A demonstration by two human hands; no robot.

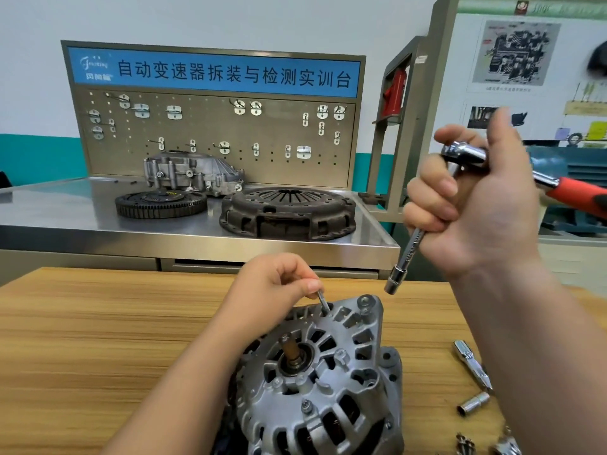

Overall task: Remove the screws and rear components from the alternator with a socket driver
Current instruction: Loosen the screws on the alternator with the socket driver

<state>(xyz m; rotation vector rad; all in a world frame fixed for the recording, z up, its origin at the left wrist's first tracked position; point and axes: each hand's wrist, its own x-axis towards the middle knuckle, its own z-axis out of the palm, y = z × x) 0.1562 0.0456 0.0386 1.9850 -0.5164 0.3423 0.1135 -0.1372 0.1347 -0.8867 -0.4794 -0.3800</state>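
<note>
Your alternator (322, 382) sits at the near edge of the wooden table (115, 339), slotted face up. Its shaft (290, 351) stands nearly upright, leaning a little to the far left. At the far rim of the housing, your left hand (272, 290) pinches a long screw (323, 302) between thumb and fingertips. The screw slants, with its lower end at the housing.

Your right hand (473, 208) is curled round the socket driver (410, 254), up and to the right. The driver's bar runs down-left and its socket (395, 280) hangs just above the alternator's mounting ear, clear of it.

A loose socket (473, 403) and a bit (473, 364) lie to the right on the wood. Beyond the table, a steel bench (98, 221) carries a clutch cover (289, 213), a toothed flywheel (161, 203) and a cast housing (193, 172), all below a pegboard (213, 133).
</note>
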